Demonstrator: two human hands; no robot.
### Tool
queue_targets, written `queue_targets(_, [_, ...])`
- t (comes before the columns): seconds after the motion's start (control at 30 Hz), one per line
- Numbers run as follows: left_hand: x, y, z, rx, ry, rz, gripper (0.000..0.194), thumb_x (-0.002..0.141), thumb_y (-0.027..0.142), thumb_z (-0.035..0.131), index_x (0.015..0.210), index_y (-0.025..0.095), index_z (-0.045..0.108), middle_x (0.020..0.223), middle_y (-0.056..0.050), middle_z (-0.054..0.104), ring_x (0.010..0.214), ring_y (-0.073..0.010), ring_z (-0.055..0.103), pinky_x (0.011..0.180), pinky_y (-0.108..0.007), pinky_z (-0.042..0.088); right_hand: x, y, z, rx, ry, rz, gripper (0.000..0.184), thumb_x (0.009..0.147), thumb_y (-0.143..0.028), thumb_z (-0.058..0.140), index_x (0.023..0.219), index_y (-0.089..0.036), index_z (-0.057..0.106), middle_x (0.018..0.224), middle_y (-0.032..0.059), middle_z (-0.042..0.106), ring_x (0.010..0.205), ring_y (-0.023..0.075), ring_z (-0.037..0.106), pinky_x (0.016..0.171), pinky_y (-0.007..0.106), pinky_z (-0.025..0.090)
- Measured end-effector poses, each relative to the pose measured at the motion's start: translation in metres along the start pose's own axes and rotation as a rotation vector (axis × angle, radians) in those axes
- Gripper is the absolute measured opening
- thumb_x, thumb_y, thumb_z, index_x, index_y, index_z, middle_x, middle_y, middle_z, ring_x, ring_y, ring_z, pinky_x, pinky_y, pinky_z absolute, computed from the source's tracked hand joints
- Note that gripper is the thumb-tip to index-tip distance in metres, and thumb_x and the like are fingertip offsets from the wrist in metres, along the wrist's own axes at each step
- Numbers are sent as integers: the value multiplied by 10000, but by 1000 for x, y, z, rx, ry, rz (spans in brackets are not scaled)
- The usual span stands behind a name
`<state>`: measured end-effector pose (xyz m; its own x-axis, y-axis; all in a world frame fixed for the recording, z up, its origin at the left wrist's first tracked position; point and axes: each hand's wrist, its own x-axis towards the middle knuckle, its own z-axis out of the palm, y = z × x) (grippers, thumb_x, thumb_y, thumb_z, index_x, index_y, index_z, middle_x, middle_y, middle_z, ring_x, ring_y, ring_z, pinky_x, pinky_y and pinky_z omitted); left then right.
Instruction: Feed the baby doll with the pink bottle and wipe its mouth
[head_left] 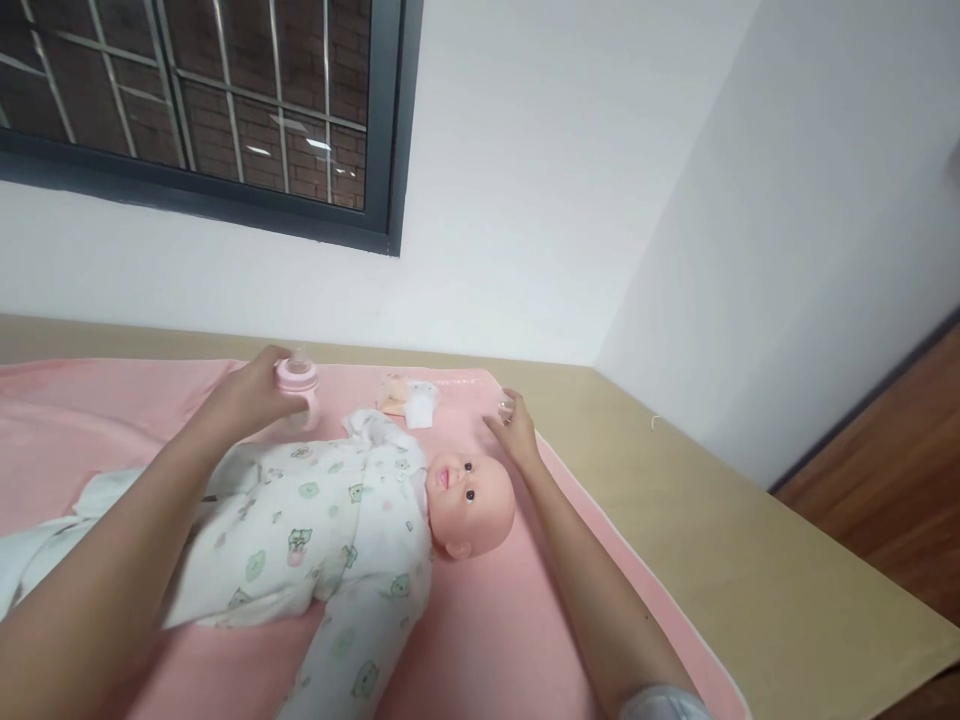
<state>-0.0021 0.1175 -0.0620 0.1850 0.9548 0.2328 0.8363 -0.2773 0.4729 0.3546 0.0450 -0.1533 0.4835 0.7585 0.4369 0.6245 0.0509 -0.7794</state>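
Observation:
My left hand (pixel 259 393) is wrapped round a pink baby bottle (pixel 298 374), held upright just beyond the doll's body. The bottle has a pink collar and a clear top. Near the far right corner of the pink blanket, my right hand (pixel 516 430) has its fingers closed round a small clear piece (pixel 505 404) that looks like the bottle's cap. Between my arms a baby doll (pixel 472 500) lies on its back, its bald head to the right. It wears a white romper (pixel 300 530) with green bear prints.
The pink blanket (pixel 480 630) covers much of the wooden table (pixel 675 520). Beyond the doll lie a white folded cloth or packet (pixel 420 405) and a peach-coloured item (pixel 393 394). A white wall (pixel 510 200) and a barred window (pixel 225 110) stand behind.

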Motion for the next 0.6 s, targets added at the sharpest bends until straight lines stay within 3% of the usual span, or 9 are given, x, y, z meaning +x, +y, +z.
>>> queue_targets(0.13, [19,-32,14,126,-84,-52,705,597,326,560,1254,155,369,941,-95,634,863,-295,612,618,-315,441,-5,27,4,-245,-49,21,620,720,-254,570,1316,-222,403,1162,116,547,1034,243,577,895,409,482])
queue_targets(0.27, [29,-52,25,155,-142,-59,679,617,328,580,1228,139,352,838,-74,643,847,-298,625,615,-304,437,-4,39,9,-332,-86,39,581,754,-224,514,1324,-205,403,1148,132,553,1027,241,585,898,384,471])
queue_targets(0.43, [31,-59,30,198,-157,-85,644,661,271,593,1226,91,341,881,-124,646,798,-289,646,604,-291,410,-6,46,14,-347,-151,66,665,722,-184,522,1364,-179,348,1172,148,552,1078,251,574,912,367,466])
queue_targets(0.6, [29,-57,30,226,-150,-93,667,672,256,570,1249,28,326,950,-186,639,858,-344,631,625,-322,391,-7,48,14,-298,-164,127,762,683,-218,561,1393,-171,289,1255,162,509,1168,274,531,963,393,452])
